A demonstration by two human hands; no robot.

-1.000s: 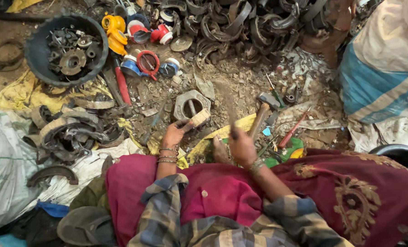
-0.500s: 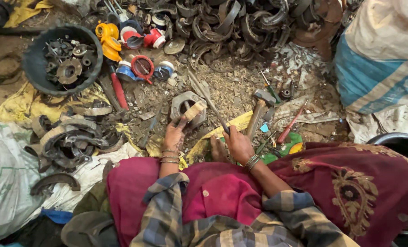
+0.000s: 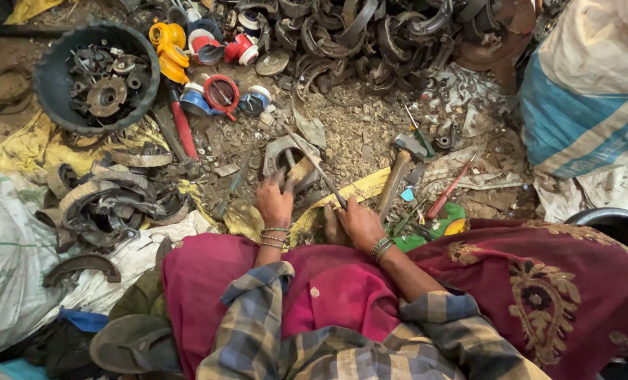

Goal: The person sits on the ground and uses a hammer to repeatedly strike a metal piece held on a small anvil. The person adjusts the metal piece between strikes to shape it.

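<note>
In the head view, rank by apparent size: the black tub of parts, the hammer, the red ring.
Largest to smallest:
1. black tub
2. hammer
3. red ring
The tub and the ring lie farther from the camera, but the gaps are plain.

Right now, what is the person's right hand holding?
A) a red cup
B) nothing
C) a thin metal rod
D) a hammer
C: the right hand grips a thin metal rod that slants up to the curved metal part under the left hand; the hammer lies untouched beside it.
</note>
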